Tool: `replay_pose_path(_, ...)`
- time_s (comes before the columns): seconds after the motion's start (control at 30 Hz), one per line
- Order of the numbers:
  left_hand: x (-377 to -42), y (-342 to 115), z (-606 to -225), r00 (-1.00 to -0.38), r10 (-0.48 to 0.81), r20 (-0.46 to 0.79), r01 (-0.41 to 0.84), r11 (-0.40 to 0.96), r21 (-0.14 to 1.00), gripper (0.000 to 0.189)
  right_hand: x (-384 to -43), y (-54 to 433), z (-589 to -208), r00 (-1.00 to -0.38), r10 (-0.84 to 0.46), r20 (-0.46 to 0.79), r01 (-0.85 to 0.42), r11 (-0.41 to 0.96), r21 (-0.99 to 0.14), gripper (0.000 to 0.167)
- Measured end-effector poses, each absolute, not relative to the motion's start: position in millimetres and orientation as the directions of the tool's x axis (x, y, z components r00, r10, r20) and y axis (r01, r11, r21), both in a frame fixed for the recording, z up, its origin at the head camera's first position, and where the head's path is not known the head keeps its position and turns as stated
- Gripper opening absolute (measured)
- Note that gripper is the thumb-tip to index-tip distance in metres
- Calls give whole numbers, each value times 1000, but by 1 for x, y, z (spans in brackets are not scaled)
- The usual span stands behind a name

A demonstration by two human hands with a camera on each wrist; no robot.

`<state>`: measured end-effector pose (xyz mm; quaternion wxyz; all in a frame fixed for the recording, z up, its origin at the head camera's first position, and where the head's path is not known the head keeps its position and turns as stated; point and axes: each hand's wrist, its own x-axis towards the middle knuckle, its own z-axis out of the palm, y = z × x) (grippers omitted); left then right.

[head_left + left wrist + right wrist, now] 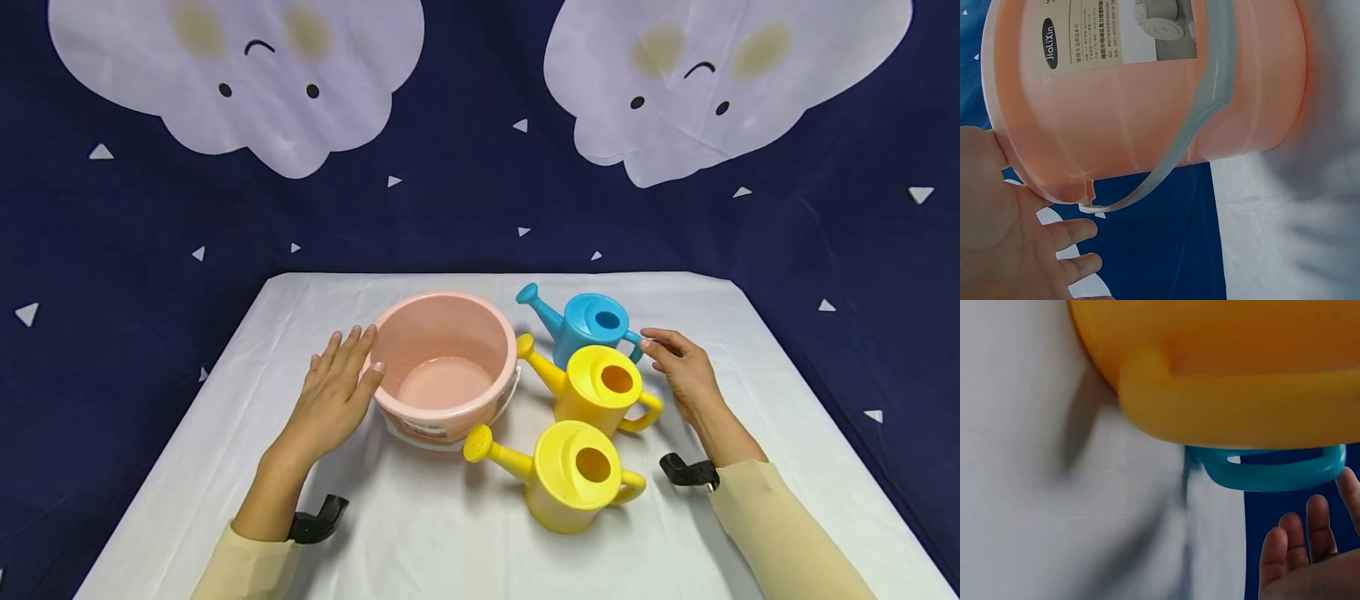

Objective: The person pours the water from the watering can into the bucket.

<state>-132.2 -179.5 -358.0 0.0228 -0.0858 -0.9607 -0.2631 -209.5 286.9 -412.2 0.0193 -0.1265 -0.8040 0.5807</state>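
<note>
In the head view, my left hand lies against the left rim of a pink plastic bucket. Its fingers are straight, with the thumb over the rim. The left wrist view shows the bucket's side, its pale carrying handle and a printed label. On the other side, my right hand reaches to the handle of a blue watering can, fingertips right at it and fingers loosely bent. Nearer stand a yellow watering can and another yellow watering can, spouts pointing left toward the bucket.
A white cloth covers the table. Behind it hangs a dark blue backdrop with white clouds and small triangles. Black wrist mounts sit on both wrists. The yellow cans stand between the right arm and the bucket.
</note>
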Motion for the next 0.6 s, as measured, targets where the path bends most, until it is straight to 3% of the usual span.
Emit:
replay_pose_path(0.27, -132, -181, -357, -982, 156, 104, 187, 847, 497, 61, -202, 283, -400, -966, 247, -71, 159, 355, -921, 58)
replay_pose_path(0.6, -128, -186, -354, -981, 124, 149, 183, 843, 506, 59, -184, 276, -385, -975, 211, 72, 54, 537, -842, 60)
